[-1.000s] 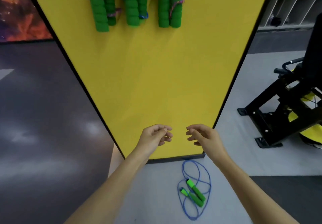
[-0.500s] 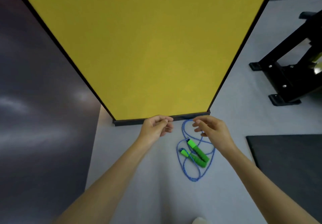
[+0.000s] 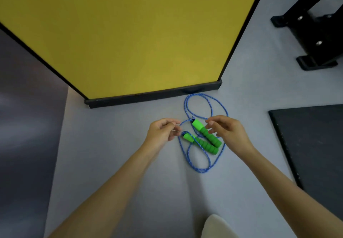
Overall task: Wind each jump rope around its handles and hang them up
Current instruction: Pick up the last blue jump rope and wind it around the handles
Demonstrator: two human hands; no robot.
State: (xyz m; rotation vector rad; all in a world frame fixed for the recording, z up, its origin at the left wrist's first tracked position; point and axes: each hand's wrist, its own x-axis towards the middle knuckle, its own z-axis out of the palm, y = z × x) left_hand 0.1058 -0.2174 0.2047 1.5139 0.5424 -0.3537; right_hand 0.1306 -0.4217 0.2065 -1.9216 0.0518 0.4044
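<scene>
My left hand [image 3: 163,133] and right hand [image 3: 229,132] hover loosely curled, gripping nothing | blue jump rope [image 3: 207,135] lies loose on the floor [image 3: 120,145] | yellow board [image 3: 130,33] just behind

Bare hands [image 3: 162,133] [image 3: 229,133], bare forearms [image 3: 111,182]

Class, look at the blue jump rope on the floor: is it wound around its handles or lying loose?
Loose. The jump rope sprawls in open loops on the floor around its two green handles; no coils bind them.

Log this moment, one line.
left hand: grip unclear | right hand: open over green foam handles | blue braided jump rope: loose on grey floor
</scene>
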